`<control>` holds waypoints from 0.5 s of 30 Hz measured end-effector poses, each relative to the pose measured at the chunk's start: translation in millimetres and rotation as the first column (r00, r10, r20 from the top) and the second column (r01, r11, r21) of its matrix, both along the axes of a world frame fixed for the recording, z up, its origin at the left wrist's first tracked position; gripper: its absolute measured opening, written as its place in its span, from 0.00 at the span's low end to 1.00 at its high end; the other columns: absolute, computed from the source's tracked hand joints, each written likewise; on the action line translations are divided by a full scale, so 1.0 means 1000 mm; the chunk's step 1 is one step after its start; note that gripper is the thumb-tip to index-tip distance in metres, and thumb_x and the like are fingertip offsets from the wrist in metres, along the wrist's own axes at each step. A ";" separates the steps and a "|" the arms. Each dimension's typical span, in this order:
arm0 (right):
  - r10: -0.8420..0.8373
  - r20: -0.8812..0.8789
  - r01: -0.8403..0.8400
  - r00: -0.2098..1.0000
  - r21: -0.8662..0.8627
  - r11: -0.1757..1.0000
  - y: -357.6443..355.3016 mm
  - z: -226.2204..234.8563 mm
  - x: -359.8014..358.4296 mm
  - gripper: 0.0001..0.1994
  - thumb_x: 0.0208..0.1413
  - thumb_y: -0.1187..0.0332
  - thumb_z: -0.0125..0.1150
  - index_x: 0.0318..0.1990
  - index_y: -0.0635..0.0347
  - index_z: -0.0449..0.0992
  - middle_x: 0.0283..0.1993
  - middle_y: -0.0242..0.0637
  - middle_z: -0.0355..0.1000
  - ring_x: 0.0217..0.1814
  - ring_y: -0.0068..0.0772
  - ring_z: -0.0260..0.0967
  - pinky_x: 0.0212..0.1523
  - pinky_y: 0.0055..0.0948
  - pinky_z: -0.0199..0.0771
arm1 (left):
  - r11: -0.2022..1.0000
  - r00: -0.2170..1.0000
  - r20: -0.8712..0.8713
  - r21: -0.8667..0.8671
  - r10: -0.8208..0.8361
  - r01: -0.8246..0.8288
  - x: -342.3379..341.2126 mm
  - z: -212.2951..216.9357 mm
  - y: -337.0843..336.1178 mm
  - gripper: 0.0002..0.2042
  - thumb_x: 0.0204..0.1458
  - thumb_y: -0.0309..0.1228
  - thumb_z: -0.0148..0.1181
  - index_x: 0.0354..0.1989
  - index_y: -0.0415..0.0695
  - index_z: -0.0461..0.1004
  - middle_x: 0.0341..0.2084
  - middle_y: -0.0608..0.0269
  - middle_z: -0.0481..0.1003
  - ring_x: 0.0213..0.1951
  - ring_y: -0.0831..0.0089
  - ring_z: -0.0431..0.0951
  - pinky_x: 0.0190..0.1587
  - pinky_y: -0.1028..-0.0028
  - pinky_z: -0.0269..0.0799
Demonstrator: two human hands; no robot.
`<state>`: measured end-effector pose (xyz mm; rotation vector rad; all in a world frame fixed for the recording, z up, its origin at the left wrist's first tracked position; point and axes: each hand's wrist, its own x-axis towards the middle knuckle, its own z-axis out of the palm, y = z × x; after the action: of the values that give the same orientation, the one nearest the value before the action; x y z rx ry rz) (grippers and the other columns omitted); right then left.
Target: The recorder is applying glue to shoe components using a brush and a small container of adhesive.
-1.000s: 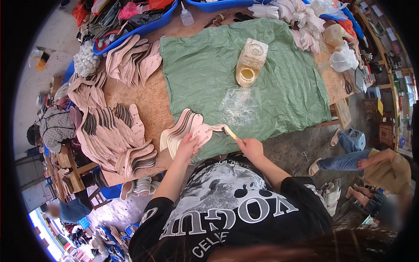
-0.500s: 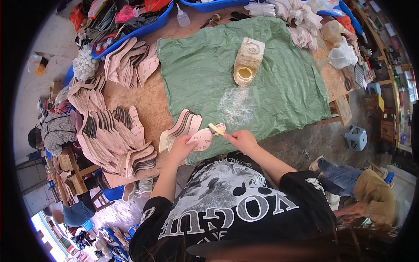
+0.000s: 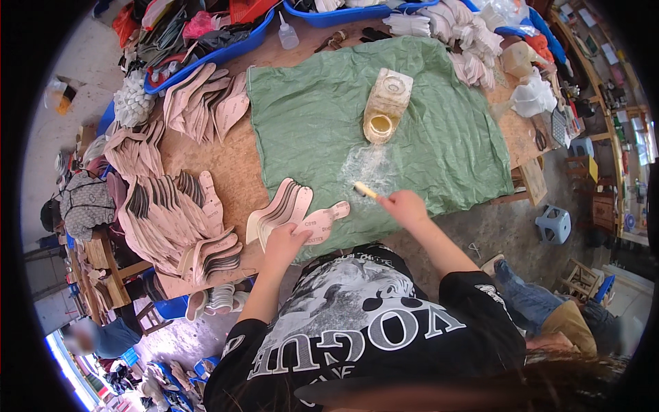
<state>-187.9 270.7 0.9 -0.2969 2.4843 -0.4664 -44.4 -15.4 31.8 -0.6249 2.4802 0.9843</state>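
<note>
Between the thumb and fingers of my left hand [image 3: 284, 246] is the wide end of a pinkish insole [image 3: 322, 225], whose narrow end points right over the green sheet [image 3: 302, 130]. Just left of it stands a fanned row of similar insoles [image 3: 285, 207]. My right hand [image 3: 405, 208] grips a brush [image 3: 366, 190] with a pale handle and dark tip, held over the sheet near a whitish smear [image 3: 371, 165]. Beyond that smear lies a stained plastic container [image 3: 388, 103], its round opening toward me and something yellowish inside.
Stacks of insoles [image 3: 171, 213] cover the table's left side. Blue bins [image 3: 206, 62] of materials and a squeeze bottle [image 3: 287, 33] are at the back. White pieces [image 3: 467, 27] heap at the back right, near scissors [image 3: 539, 140]. A blue stool [image 3: 553, 224] and another person's legs [image 3: 528, 292] are at right.
My right hand has drawn the brush off the insole's narrow end and moved it right and away from me, over the sheet. My left hand still holds the insole, slightly lower in view.
</note>
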 end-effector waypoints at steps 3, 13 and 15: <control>-0.065 -0.074 0.071 0.995 0.075 0.995 0.008 0.014 -0.055 0.27 0.53 0.44 0.52 0.23 0.62 0.78 0.25 0.48 0.73 0.31 0.51 0.72 0.32 0.44 0.71 | 0.995 0.998 -0.065 -0.101 -0.017 0.010 0.003 0.015 0.009 0.25 0.43 0.41 0.67 0.44 0.35 0.73 0.35 0.44 0.76 0.41 0.49 0.76 0.42 0.58 0.70; 0.050 -0.203 0.005 0.978 0.263 0.965 -0.036 0.013 -0.174 0.23 0.53 0.46 0.54 0.34 0.59 0.79 0.39 0.42 0.77 0.43 0.44 0.75 0.39 0.41 0.74 | 0.915 0.999 0.043 -0.402 -0.027 0.042 -0.003 -0.001 0.022 0.29 0.52 0.28 0.51 0.62 0.30 0.54 0.52 0.40 0.66 0.46 0.51 0.74 0.43 0.62 0.73; 0.080 -0.175 -0.023 0.981 0.305 0.952 -0.036 0.014 -0.180 0.23 0.53 0.46 0.55 0.35 0.59 0.79 0.40 0.41 0.77 0.43 0.43 0.75 0.39 0.40 0.74 | 0.902 0.994 0.085 -0.420 -0.073 0.103 -0.004 -0.007 0.022 0.27 0.52 0.25 0.46 0.62 0.31 0.55 0.52 0.42 0.66 0.41 0.53 0.76 0.39 0.62 0.74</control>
<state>-368.2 235.2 14.4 -0.2915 2.6743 -0.0329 -48.0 7.0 25.0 -0.6538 2.6513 0.3757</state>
